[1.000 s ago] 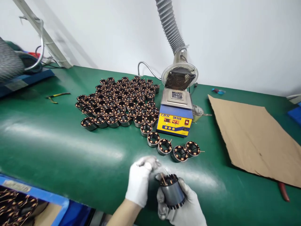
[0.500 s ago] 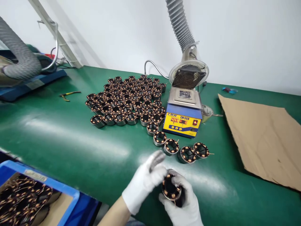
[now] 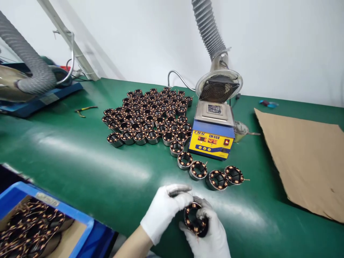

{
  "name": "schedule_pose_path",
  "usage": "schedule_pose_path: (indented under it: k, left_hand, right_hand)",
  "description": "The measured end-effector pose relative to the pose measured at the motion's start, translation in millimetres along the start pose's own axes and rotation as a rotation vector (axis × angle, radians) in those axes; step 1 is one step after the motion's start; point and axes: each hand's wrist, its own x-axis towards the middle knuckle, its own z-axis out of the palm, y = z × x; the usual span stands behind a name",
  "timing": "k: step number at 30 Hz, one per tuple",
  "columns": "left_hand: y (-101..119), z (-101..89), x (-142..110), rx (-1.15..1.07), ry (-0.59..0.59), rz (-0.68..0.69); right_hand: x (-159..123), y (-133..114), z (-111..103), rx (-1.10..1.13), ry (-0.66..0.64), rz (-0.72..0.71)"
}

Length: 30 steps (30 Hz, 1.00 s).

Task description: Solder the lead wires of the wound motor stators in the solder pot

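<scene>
A motor stator (image 3: 188, 223), a dark ring with copper windings, is in my right hand (image 3: 212, 229). The gloved fingers wrap its right side, and one reaches into the bore. My left hand (image 3: 169, 206), also in a white glove with greyed fingertips, is at the stator's upper left rim. Its thumb and fingers are pinched together; whatever is between them is too small to make out. A short copper lead sticks out at the stator's lower edge. Beyond my hands, another stator (image 3: 198, 175) stands upright in a short row leading to a large group (image 3: 139, 138) of them.
A blue-and-yellow solder pot (image 3: 212, 143) stands behind the row under an extraction hood (image 3: 219, 84). Brown cardboard (image 3: 303, 157) lies at right. At lower left is a blue bin (image 3: 77, 215) of stators with long leads. Cutters (image 3: 86, 108) lie at back left.
My left hand has closed from a looser pose and come against the stator's rim. The stator has turned slightly in my right hand. The whole view has shifted a little.
</scene>
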Motion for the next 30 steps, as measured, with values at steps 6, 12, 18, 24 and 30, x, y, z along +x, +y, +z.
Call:
schedule_pose_path:
  k: [6, 12, 18, 24, 30]
  left_hand:
    - [-6, 18.5, 2, -0.060, 0.121, -0.033]
    - [-4, 1.7, -2, -0.142, 0.264, 0.079]
    - [4, -2.5, -8, 0.130, -0.133, 0.018]
    - [20, -6.1, 7, 0.184, -0.021, 0.097]
    - [3, -6.1, 2, 0.205, -0.040, 0.057]
  right_hand:
    - [-2, 5, 0, -0.011, -0.042, 0.037]
    - [-9, 13, 4, 0.007, -0.054, -0.020]
    - [-12, 2, 10, 0.005, 0.016, 0.200]
    - [-10, -2, 12, 0.007, 0.036, 0.201]
    - [-14, 2, 17, -0.014, 0.072, 0.209]
